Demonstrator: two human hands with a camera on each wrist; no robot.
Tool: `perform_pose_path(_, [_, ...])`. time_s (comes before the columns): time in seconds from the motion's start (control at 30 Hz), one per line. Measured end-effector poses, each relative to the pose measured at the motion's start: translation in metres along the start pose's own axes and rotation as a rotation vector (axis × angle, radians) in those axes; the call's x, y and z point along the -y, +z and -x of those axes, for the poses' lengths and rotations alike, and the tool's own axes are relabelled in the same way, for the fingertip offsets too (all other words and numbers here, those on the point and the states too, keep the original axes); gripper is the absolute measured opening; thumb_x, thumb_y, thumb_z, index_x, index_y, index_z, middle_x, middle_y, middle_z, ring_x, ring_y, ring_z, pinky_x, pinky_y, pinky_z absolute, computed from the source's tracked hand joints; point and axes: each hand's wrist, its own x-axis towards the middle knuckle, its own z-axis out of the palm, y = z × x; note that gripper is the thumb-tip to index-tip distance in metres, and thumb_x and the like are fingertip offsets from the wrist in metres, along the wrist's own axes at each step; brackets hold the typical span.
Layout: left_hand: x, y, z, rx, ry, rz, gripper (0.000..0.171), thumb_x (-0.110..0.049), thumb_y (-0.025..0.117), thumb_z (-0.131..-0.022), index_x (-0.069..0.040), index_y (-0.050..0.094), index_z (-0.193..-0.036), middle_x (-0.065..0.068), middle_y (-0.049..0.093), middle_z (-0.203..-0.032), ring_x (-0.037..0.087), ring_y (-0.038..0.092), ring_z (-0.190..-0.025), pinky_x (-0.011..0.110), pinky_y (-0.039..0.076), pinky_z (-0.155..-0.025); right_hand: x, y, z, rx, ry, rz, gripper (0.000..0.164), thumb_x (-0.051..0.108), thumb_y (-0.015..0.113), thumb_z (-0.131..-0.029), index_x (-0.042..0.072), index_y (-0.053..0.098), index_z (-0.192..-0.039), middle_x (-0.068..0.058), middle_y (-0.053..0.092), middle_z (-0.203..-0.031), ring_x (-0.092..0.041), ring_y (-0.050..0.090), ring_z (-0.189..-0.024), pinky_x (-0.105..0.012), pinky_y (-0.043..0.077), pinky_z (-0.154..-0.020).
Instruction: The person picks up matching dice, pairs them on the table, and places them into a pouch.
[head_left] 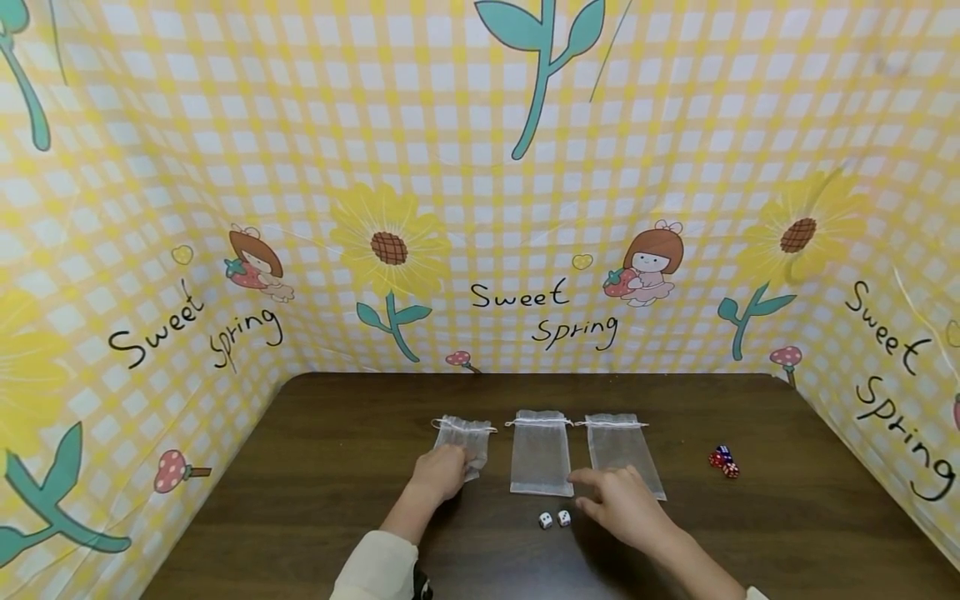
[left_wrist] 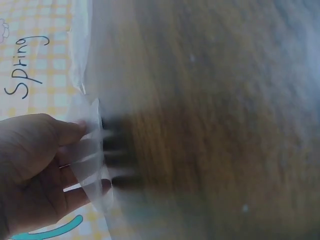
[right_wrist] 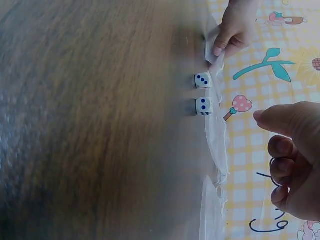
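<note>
Left hand (head_left: 441, 472): thumb and fingers pinching left bag (head_left: 462, 433), most of it beyond them. Right hand (head_left: 626, 504): fingers loosely bent, nothing held, near middle bag (head_left: 540, 454); right bag (head_left: 617, 442) beyond. White dice (head_left: 564, 518) just left of its thumb; coloured dice (head_left: 731, 470) well right, on bench (head_left: 300, 500).

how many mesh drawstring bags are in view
3: the left bag, in the left grip; the middle bag, flat on the table; and the right bag, beside it, partly hidden by the right grip. No other bag shows.
</note>
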Motion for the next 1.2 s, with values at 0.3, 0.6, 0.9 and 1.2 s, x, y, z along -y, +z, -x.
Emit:
perform_pose_path(0.3, [-0.020, -0.013, 0.006, -0.271, 0.121, -0.023, 0.014, -0.015, 0.062, -0.087, -0.009, 0.064, -0.075, 0.008, 0.065, -0.070, 0.026, 0.063, -0.064, 0.040, 0.049, -0.050, 0.000, 0.004, -0.005, -0.080, 0.138, -0.179, 0.022, 0.010, 0.071, -0.079, 0.010, 0.070, -0.100, 0.016, 0.036, -0.049, 0.001, 0.030, -0.044, -0.021, 0.030, -0.042])
perform_pose_path(0.6, [-0.070, -0.040, 0.015, -0.488, 0.349, -0.144, 0.020, -0.005, 0.064, -0.079, -0.007, 0.068, -0.098, 0.006, 0.069, -0.094, 0.019, 0.066, -0.069, 0.031, 0.050, -0.050, 0.006, -0.004, -0.020, -0.147, 0.436, -0.606, 0.029, 0.023, 0.050, -0.096, 0.003, 0.071, -0.095, -0.008, 0.067, -0.086, -0.019, 0.057, -0.079, -0.034, 0.046, -0.072])
perform_pose_path(0.9, [-0.105, -0.051, 0.029, -0.565, 0.523, -0.275, 0.028, -0.004, 0.069, -0.073, -0.008, 0.068, -0.101, 0.003, 0.069, -0.099, 0.014, 0.064, -0.094, 0.024, 0.051, -0.075, 0.014, -0.012, -0.027, -0.094, 0.552, -0.788, 0.045, 0.030, 0.040, -0.099, -0.003, 0.067, -0.086, 0.002, 0.034, -0.050, -0.010, 0.028, -0.047, -0.022, 0.022, -0.046])
perform_pose_path(1.2, [-0.117, -0.049, 0.042, -0.580, 0.619, -0.368, 0.026, -0.012, 0.066, -0.081, -0.011, 0.070, -0.106, 0.001, 0.066, -0.106, 0.013, 0.061, -0.101, 0.027, 0.049, -0.084, 0.015, -0.015, -0.026, -0.076, 0.531, -0.836, 0.025, 0.019, 0.060, -0.088, -0.001, 0.065, -0.074, 0.002, 0.054, -0.059, -0.007, 0.044, -0.058, -0.020, 0.035, -0.053])
